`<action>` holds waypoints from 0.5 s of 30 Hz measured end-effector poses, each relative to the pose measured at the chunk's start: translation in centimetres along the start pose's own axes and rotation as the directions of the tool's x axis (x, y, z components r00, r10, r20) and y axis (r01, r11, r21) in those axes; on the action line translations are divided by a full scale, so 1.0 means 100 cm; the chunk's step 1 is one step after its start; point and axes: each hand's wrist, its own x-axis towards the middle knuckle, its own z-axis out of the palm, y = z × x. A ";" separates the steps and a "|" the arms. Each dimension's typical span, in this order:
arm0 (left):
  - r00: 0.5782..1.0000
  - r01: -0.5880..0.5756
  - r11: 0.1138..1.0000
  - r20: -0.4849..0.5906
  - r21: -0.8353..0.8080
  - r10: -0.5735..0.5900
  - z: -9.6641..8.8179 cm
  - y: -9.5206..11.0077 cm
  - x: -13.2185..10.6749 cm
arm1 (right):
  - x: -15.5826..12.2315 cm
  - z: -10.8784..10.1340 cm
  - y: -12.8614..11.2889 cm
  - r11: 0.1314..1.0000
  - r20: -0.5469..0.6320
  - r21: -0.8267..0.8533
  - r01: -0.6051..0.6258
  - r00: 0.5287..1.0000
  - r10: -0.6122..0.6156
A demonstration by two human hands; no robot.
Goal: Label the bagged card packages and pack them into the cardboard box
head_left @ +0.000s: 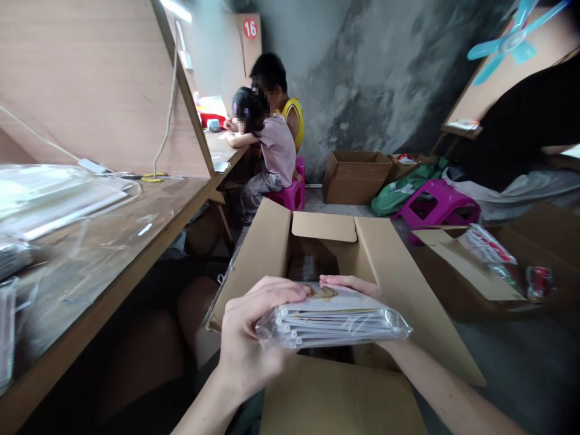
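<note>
A clear plastic packet (339,323) of thin, stacked white pieces is held level above an open cardboard box (385,260). My left hand (254,326) grips its left end, with the fingers over the top. At the far right side, my right hand (356,284) holds the packet; its fingertips show over the back edge and the rest is partly hidden behind it. The box's flaps are spread outward. Dark, blurred contents lie inside, too shaded to name.
A wooden workbench (181,217) with plastic sheets (58,193) runs along the left. Two people sit at its far end. Purple stools, a brown carton (353,178), a green bag (399,190) and another open box (475,272) with packets stand ahead and right. A person in black is at the right.
</note>
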 end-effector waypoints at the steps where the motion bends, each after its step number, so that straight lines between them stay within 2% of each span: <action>1: 1.000 -0.004 1.000 -0.002 0.003 0.004 0.000 0.001 0.000 | 0.000 0.001 0.001 1.000 -0.015 0.020 -0.016 1.000 0.016; 6: 1.000 -0.024 0.999 -0.009 0.037 0.024 0.002 0.002 0.001 | 0.000 0.003 0.000 0.992 -0.048 0.091 -0.090 0.994 0.094; 15: 0.999 -0.023 0.999 -0.048 0.028 0.025 0.007 0.001 0.000 | -0.005 -0.002 0.008 0.997 -0.014 0.051 -0.065 0.998 0.066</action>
